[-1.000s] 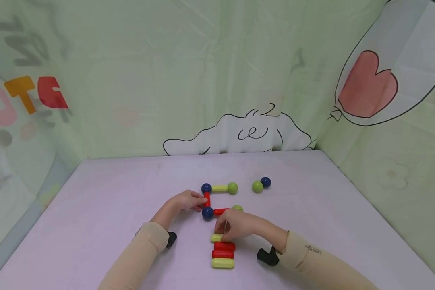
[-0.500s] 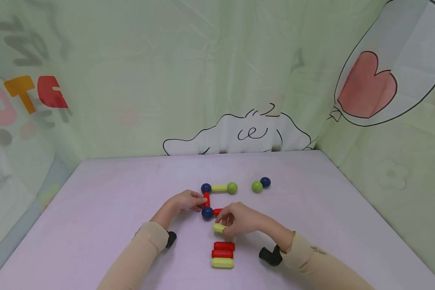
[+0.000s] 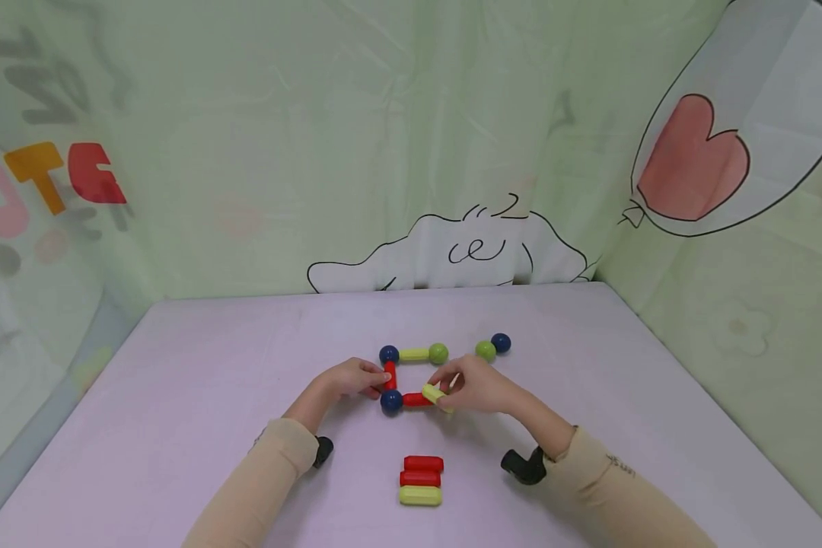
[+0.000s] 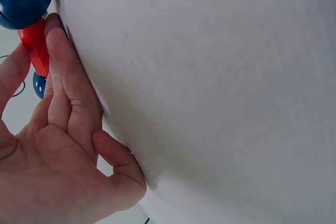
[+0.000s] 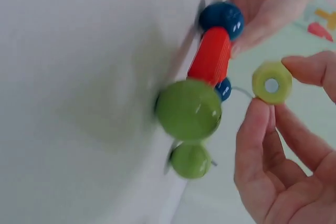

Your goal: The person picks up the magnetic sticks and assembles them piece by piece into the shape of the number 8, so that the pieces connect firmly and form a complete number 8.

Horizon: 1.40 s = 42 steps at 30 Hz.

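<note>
My left hand (image 3: 351,378) pinches a red magnetic rod (image 3: 391,373) that joins a near blue ball (image 3: 392,403) to a far blue ball (image 3: 389,355). From the far ball a yellow-green rod (image 3: 414,355) runs right to a green ball (image 3: 438,353). A second red rod (image 3: 418,399) reaches right from the near ball. Its green end ball (image 5: 189,109) shows in the right wrist view, hidden behind my right hand (image 3: 481,384) in the head view. That hand holds a loose yellow-green magnetic rod (image 3: 433,393) between thumb and fingers, apart from the green ball.
Nearer me on the pale table (image 3: 178,396) lie two loose red rods (image 3: 423,463) and a yellow-green rod (image 3: 420,496), side by side. At the back right a loose green ball (image 3: 485,350) touches a blue ball (image 3: 501,342). Printed cloth walls (image 3: 315,152) surround the table.
My right hand has lifted the yellow-green rod from the row of loose rods and carried it away from me and rightward, tilting it. My left hand has kept its place.
</note>
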{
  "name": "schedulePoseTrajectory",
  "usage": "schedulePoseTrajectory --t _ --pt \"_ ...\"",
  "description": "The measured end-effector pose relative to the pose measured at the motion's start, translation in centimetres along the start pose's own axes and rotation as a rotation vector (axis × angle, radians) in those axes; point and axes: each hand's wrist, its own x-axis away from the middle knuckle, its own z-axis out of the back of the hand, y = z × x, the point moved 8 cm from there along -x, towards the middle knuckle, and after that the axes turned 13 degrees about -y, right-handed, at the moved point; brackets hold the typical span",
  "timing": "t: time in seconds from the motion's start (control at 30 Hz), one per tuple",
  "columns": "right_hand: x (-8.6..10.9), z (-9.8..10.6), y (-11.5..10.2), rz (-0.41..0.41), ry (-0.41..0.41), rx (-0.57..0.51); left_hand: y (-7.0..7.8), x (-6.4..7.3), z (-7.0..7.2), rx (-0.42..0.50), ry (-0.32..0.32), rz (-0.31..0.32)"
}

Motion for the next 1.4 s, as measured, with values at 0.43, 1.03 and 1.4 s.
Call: schedulePoseTrajectory --t 0.43,1.03,1.4 --pt "-0.5 2.1 4.4 -0.260 0.196 -0.281 -0.2 -0.2 0.0 0.013 -0.006 -0.006" --pt "-1.6 1.1 7.4 -0.436 0.256 -0.425 -0.2 -0.4 0.0 0.011 -0.007 -0.006" --pt "-2.1 0.6 7.9 -0.442 0.237 -0.492 -0.2 -0.4 0.0 0.006 -0.009 -0.015"
